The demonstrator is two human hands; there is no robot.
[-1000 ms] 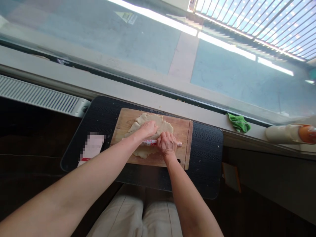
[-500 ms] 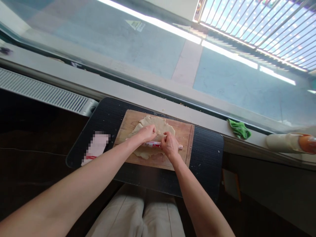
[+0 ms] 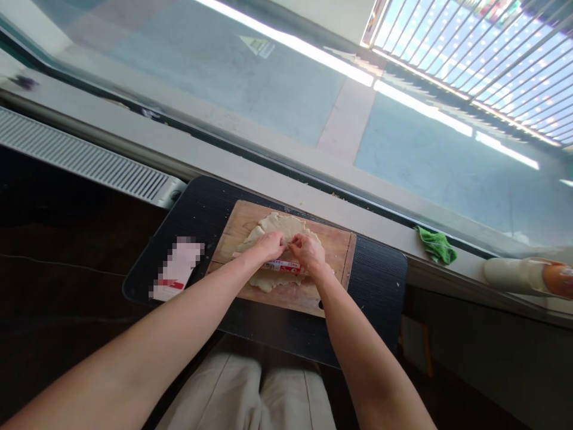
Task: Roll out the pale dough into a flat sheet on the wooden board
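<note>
A flat, ragged-edged sheet of pale dough (image 3: pixel 283 223) lies on a wooden board (image 3: pixel 336 245). Across its nearer part rests a thin stick, seemingly a rolling pin (image 3: pixel 289 267), with red and white print along its middle. My left hand (image 3: pixel 272 243) is closed, fingertips pinched together over the dough just beyond the stick. Close beside it, my right hand (image 3: pixel 308 251) pinches too, its wrist passing over the stick's right part. Between the two sets of fingertips there seems to be a small bit of dough, mostly covered by the fingers.
The board sits on a black table (image 3: pixel 376 280) against a window sill (image 3: pixel 250 173). A blurred-out pinkish item (image 3: pixel 181 263) lies at the table's left. On the sill are a green cloth (image 3: pixel 436 245) and a whitish bottle (image 3: pixel 513 275). A radiator (image 3: pixel 89 158) stands at left.
My right hand has shifted slightly away from me and off the stick, its fingertips now closer to my left hand's. More of the stick's print shows. The whole view has shifted a little.
</note>
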